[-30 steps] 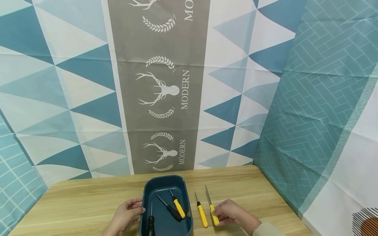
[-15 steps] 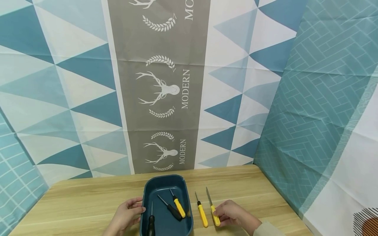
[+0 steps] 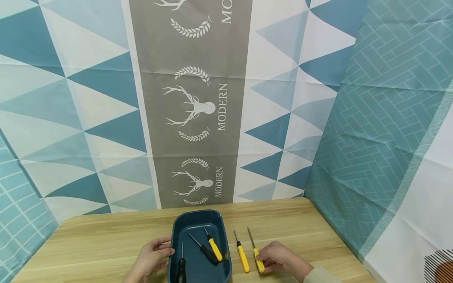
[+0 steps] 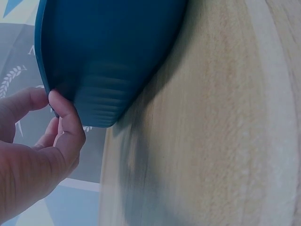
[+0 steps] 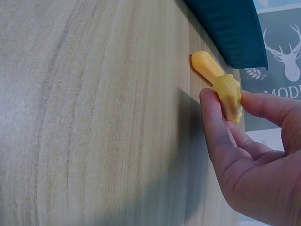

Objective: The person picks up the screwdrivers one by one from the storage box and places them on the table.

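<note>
My left hand (image 3: 152,257) pinches the left rim of a dark blue tray (image 3: 227,239), thumb on one side and fingers on the other in the left wrist view. Inside the tray are two black-handled screwdrivers, one upright in view (image 3: 181,271) and one slanted (image 3: 209,254), plus a small yellow-handled screwdriver (image 3: 214,249). To the right of the tray, my right hand (image 3: 277,257) pinches the yellow handle of a long-shafted screwdriver (image 3: 259,261) between thumb and fingers. Another yellow screwdriver (image 3: 242,257) lies on the table between that one and the tray.
The wooden table (image 3: 106,243) runs back to a patterned cloth wall (image 3: 194,141). A teal cloth (image 3: 354,165) hangs along the table's right edge, and light blue tile-patterned cloth (image 3: 21,220) lies past its left edge.
The screwdriver in my right hand has shifted slightly, its tip coming a little nearer to me and rightward. My left hand and the tray stay in place.
</note>
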The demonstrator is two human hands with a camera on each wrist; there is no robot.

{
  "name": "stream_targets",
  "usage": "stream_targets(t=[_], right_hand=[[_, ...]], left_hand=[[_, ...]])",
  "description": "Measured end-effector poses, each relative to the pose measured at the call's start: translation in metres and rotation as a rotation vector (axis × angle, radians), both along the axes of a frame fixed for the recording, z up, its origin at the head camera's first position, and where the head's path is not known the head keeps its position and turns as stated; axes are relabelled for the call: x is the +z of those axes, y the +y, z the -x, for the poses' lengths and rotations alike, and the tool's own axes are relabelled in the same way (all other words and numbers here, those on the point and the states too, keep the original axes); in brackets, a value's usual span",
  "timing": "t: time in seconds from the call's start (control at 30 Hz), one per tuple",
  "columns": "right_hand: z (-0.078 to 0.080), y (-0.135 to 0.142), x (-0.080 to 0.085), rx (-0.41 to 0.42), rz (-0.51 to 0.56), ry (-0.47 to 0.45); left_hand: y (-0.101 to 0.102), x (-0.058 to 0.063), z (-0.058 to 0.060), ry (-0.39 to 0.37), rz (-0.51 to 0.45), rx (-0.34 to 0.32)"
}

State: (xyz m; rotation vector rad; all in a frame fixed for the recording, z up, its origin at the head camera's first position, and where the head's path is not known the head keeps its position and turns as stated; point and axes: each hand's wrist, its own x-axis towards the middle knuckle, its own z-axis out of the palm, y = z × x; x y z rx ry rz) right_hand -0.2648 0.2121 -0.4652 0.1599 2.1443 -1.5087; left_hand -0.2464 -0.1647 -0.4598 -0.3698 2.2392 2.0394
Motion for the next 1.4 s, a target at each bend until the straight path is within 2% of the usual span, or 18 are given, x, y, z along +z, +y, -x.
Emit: stream_targets(t=[0.83,1.13,1.4], right_hand=[[0.0,-0.008,-0.004,-0.018,-0.057,0.02],[-0.001,-0.011,-0.004,-0.033,-0.06,0.041],[-0.001,-0.013,-0.003,-0.037,-0.111,0.092]], left_hand=[[-0.001,0.0,0.0,0.002,-0.003,0.001],[-0.001,0.0,-0.001,0.01,-0.006,0.001],[-0.001,-0.001,-0.001,0.015,-0.008,0.0]])
